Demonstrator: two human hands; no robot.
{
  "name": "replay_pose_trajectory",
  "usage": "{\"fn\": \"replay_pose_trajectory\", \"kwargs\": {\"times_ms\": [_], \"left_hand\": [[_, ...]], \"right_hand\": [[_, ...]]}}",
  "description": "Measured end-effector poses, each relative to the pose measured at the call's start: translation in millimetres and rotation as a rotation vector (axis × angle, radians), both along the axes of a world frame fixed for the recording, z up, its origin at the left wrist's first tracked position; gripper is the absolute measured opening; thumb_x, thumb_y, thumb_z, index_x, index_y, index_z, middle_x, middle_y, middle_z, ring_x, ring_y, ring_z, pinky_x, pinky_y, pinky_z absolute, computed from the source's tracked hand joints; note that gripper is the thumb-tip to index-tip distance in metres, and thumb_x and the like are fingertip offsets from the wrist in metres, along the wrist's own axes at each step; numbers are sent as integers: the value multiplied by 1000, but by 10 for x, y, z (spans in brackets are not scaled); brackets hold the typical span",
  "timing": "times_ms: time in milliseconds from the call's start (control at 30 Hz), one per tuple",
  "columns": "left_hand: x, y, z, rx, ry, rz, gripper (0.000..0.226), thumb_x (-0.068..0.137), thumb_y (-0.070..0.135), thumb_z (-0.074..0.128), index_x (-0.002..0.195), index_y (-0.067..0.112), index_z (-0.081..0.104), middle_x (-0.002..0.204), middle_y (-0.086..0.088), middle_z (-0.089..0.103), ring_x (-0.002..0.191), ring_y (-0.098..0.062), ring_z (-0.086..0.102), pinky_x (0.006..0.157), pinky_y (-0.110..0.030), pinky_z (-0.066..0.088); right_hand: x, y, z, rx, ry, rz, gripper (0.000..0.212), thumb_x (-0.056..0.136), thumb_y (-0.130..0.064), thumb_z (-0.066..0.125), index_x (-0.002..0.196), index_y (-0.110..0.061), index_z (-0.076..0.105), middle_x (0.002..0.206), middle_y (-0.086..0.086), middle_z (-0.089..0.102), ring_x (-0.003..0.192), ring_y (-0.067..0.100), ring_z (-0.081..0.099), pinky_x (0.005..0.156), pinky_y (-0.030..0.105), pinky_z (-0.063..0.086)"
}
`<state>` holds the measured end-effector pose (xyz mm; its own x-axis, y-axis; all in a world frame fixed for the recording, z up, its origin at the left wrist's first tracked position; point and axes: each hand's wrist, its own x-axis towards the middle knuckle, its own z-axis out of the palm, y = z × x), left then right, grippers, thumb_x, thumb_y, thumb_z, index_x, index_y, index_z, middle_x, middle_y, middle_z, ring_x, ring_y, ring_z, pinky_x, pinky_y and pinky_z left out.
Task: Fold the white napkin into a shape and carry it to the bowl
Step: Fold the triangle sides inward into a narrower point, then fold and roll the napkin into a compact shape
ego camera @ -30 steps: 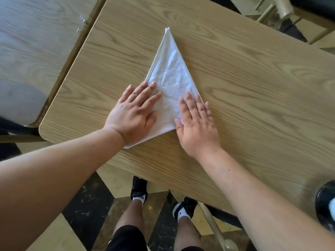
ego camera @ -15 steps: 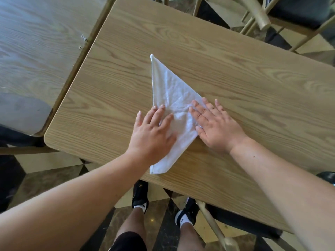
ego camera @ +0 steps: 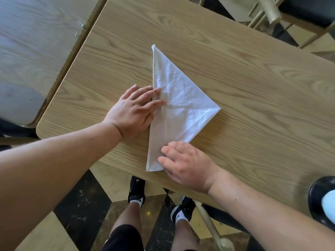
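right hand point(ego camera: 188, 164) shifted to napkin point(ego camera: 179, 105) near corner, left hand point(ego camera: 135, 108) flat on long edge

napkin point(ego camera: 181, 104) rotated on the tabletop point(ego camera: 253, 87), long edge now on its left side. right hand point(ego camera: 184, 163) dropped from the napkin's right edge to its near tip; left hand point(ego camera: 134, 109) now mid-left edge, flat.

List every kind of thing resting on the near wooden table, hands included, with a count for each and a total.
White napkin, folded into a triangle: 1
Hands pressing on it, left hand and right hand: 2
Dark bowl, at the right edge of view, cut off by the frame: 1
Total: 4
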<state>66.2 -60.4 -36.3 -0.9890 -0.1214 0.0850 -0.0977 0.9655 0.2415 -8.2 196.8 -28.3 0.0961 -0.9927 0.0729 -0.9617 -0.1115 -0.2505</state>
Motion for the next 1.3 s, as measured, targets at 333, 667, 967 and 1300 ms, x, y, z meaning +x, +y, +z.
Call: {"fn": "replay_pose_trajectory", "kwargs": {"times_ms": [333,667,967,1300], "left_hand": [[-8,5,31,17,36,24,43,107,30,44,144,22,63,162,-3,51,150,-30,48,128,-53,27],[33,-20,12,16,84,16,31,103,27,57,129,28,72,154,-6,58,144,-33,52,124,-57,31],[-38,-140,71,104,121,71,36,99,23,48,127,19,71,150,-5,63,131,-33,62,117,-52,40],[-122,-186,6,19,101,89,45,104,27,48,144,10,61,156,-9,57,147,-33,50,125,-61,27]], "right_hand": [[-123,-60,-21,-23,-4,9,20,92,-10,66,110,-13,72,123,12,68,109,33,64,101,46,50],[-272,-119,56,-45,-10,6,16,90,-6,59,100,-10,72,113,14,70,100,36,66,91,48,54],[-558,-595,492,-22,-441,-513,9,94,-18,63,88,-12,60,78,-3,57,74,20,50,67,33,39],[-1171,-1302,638,116,-588,-752,14,94,-29,62,85,-19,57,65,-8,53,59,12,46,58,34,41]]}}
